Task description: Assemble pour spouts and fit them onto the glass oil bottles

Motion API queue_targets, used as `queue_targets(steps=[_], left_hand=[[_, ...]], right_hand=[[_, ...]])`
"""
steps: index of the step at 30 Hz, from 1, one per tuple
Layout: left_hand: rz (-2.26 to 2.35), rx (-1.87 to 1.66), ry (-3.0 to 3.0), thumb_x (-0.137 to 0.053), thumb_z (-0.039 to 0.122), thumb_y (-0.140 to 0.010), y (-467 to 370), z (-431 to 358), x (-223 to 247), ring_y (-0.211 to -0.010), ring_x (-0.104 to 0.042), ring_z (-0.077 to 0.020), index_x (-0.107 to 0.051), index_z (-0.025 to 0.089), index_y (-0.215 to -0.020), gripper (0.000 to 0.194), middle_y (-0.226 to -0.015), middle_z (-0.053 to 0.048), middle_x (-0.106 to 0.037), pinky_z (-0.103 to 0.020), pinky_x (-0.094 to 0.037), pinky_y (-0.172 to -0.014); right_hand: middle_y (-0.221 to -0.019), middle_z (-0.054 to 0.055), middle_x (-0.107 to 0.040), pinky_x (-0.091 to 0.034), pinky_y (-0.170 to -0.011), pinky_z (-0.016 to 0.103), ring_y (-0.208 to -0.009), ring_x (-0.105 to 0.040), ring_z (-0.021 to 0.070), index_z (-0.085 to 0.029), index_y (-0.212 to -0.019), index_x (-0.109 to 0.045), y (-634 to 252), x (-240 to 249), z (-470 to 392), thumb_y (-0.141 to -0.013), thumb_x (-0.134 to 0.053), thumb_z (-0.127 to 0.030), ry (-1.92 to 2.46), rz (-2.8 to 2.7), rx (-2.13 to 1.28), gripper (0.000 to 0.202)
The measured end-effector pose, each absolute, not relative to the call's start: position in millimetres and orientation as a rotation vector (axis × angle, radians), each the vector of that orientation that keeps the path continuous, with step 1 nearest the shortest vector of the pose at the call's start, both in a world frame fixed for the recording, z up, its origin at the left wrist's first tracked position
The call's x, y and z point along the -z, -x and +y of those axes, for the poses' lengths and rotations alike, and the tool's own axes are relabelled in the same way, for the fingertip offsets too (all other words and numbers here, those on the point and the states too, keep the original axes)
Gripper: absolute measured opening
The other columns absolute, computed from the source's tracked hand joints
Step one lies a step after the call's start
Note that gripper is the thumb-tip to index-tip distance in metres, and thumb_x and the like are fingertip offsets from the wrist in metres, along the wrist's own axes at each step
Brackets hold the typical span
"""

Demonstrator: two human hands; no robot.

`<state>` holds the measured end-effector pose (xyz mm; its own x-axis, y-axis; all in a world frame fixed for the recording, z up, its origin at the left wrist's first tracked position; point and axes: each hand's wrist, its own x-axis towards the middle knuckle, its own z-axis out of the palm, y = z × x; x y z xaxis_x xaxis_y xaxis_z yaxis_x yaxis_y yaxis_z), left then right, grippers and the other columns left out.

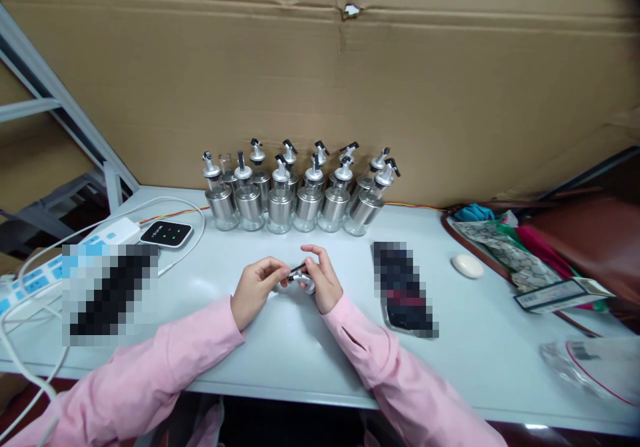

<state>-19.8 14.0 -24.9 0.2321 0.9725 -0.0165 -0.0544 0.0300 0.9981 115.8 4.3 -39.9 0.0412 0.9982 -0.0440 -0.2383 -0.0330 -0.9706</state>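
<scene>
Close above the table, my left hand (256, 290) and my right hand (324, 282) meet at a silver pourer spout (306, 283) with a black flip lever. My left thumb and fingers pinch its near end. My right fingers close round its other side, with the index finger raised. Part of the spout is hidden by the fingers. Beyond them stand several glass bottles with steel sleeves (281, 206), most topped by similar spouts with black levers. One bottle (225, 163) in the back row has an open neck without a spout.
On the left are a power strip (35, 283), white cables and a small black-and-white device (167, 234). Blurred dark objects flank my arms. To the right lie a white oval object (468, 266), a small box (563, 295), a plastic bag (595, 367) and a brown bag. Cardboard (320, 80) stands behind.
</scene>
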Motion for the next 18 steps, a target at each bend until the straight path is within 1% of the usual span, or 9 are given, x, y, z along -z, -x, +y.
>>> queue_targets(steps=[3,6,8,10,12,13,18], left_hand=[[1.003,-1.016,-1.266,-0.068,0.038,-0.065,19.3,13.2,25.0,-0.053,-0.055,-0.0107,-0.061,0.013,-0.065,0.026,-0.056,0.001,-0.06,-0.022,-0.043,-0.056],[1.005,-1.009,-1.257,-0.068,0.037,-0.065,18.8,12.1,24.3,-0.051,-0.056,-0.0103,-0.061,0.013,-0.069,0.026,-0.06,0.001,-0.061,-0.022,-0.043,-0.054],[1.001,-1.026,-1.259,-0.069,0.036,-0.065,18.6,11.5,23.6,-0.051,-0.055,-0.0098,-0.061,0.013,-0.069,0.025,-0.061,0.002,-0.06,-0.022,-0.043,-0.054],[0.991,-1.046,-1.273,-0.069,0.035,-0.064,18.5,11.0,23.0,-0.052,-0.054,-0.0096,-0.061,0.013,-0.068,0.023,-0.061,0.002,-0.06,-0.021,-0.043,-0.055],[0.978,-1.052,-1.285,-0.068,0.035,-0.065,18.8,11.0,22.2,-0.054,-0.055,-0.0096,-0.062,0.014,-0.068,0.022,-0.062,0.002,-0.06,-0.021,-0.044,-0.057],[0.973,-1.045,-1.286,-0.068,0.035,-0.065,19.2,11.2,21.7,-0.055,-0.055,-0.0097,-0.062,0.014,-0.069,0.023,-0.064,0.001,-0.061,-0.021,-0.044,-0.057],[0.936,-0.91,-1.242,-0.069,0.04,-0.065,23.2,15.7,18.4,-0.053,-0.053,-0.0096,-0.064,0.012,-0.075,0.03,-0.061,0.001,-0.061,-0.022,-0.042,-0.058]], right_hand=[[-0.055,-0.008,-0.047,-0.034,-0.042,0.019,-0.044,-0.046,0.0082,-0.021,-0.102,-0.044,-117.0,38.7,3.6,-0.074,-0.051,-0.049,1.093,-1.001,-1.292,0.04],[-0.054,-0.008,-0.046,-0.033,-0.041,0.02,-0.042,-0.044,0.0083,-0.021,-0.099,-0.045,-117.6,37.1,4.2,-0.072,-0.05,-0.052,1.112,-1.069,-1.295,0.041],[-0.052,-0.008,-0.045,-0.032,-0.042,0.02,-0.043,-0.043,0.0087,-0.02,-0.091,-0.047,-117.9,35.8,4.8,-0.072,-0.049,-0.055,1.127,-1.134,-1.294,0.04],[-0.049,-0.007,-0.045,-0.032,-0.043,0.021,-0.043,-0.042,0.0086,-0.019,-0.078,-0.049,-118.3,34.7,4.9,-0.072,-0.049,-0.057,1.135,-1.186,-1.29,0.038],[-0.047,-0.006,-0.045,-0.033,-0.045,0.022,-0.043,-0.041,0.0084,-0.019,-0.067,-0.046,-119.2,34.0,4.5,-0.071,-0.049,-0.058,1.139,-1.212,-1.278,0.039],[-0.048,-0.006,-0.045,-0.034,-0.046,0.023,-0.043,-0.041,0.0085,-0.02,-0.064,-0.045,-119.8,33.9,4.3,-0.071,-0.05,-0.058,1.145,-1.219,-1.263,0.039],[-0.054,-0.005,-0.048,-0.035,-0.048,0.023,-0.049,-0.043,0.0102,-0.021,-0.067,-0.044,-123.7,33.2,3.7,-0.074,-0.049,-0.056,1.179,-1.255,-1.167,0.036]])
